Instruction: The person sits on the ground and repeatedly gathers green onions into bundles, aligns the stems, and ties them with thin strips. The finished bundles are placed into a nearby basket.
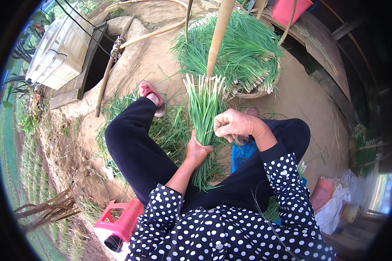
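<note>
My left hand [197,151] is wrapped round the lower, leafy part of a bunch of garlic chives [204,106], green leaves with pale cut ends pointing away from me. The leaf tips hang down between my knees. Just right of the bunch, my right hand [235,124] is closed, its thumb and fingers pinched together; whatever they hold, if anything, is too small to make out. Beyond the bunch, a big heap of garlic chives [231,43] lies in a round wicker basket [250,94], pale ends toward the rim.
A wooden pole [217,37] rises in front of the heap. Loose green leaves [174,130] litter the dirt floor between my feet. A pink and white plastic container [124,224] stands at lower left, a white crate [59,48] at upper left, a pink bucket [290,9] at upper right.
</note>
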Available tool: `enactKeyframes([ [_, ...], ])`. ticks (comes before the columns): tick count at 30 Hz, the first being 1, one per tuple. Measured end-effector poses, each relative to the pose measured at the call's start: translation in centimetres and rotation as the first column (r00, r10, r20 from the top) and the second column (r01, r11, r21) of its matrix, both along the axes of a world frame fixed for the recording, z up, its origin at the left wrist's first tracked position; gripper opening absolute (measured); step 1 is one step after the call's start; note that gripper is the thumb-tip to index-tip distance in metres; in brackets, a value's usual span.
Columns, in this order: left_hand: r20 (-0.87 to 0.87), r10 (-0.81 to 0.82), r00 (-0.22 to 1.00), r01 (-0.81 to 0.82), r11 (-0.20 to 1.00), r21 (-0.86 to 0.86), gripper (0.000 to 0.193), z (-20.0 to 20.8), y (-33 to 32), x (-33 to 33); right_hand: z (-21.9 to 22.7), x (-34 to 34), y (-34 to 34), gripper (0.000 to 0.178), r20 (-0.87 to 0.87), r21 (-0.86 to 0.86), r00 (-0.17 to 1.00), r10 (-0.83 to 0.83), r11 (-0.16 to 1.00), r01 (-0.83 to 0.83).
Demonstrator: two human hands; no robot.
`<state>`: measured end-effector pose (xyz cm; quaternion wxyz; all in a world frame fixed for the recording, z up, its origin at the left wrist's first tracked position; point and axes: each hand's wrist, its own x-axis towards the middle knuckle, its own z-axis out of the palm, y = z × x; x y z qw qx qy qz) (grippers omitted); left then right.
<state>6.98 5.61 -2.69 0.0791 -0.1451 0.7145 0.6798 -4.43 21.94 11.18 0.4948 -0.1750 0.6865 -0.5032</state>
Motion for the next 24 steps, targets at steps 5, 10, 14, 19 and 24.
enactKeyframes([
  [5, -0.002, 0.004, 1.0, -0.003, 0.989, 0.145, 0.071, 0.0, 0.2, 0.0, 0.8, 0.0, 1.6, 0.025, 0.02, 0.22, 0.989, 0.148, 0.964, -0.148],
  [10, 0.012, -0.051, 0.999, 0.048, 0.983, 0.176, 0.077, 0.6, 0.5, -0.1, 0.7, -1.6, 2.5, 0.02, -0.662, 0.069, 0.678, -0.319, 0.875, 0.478],
  [14, 0.021, -0.096, 0.995, 0.092, 0.987, 0.132, 0.08, 1.3, 0.7, 0.0, 0.7, -2.4, 0.9, 0.017, -0.94, -0.045, 0.304, -0.157, 0.937, 0.346],
  [19, 0.075, -0.133, 0.988, 0.134, 0.991, -0.01, 0.081, 1.6, 0.6, 0.4, 0.6, -3.1, -0.4, 0.011, -0.935, 0.311, 0.226, 0.272, 0.937, 0.158],
  [24, 0.107, -0.189, 0.976, 0.185, 0.982, 0.047, 0.078, 1.3, 0.4, 0.2, 0.6, -3.5, -0.7, 0.019, -0.862, 0.49, 0.276, 0.426, 0.84, 0.232],
])
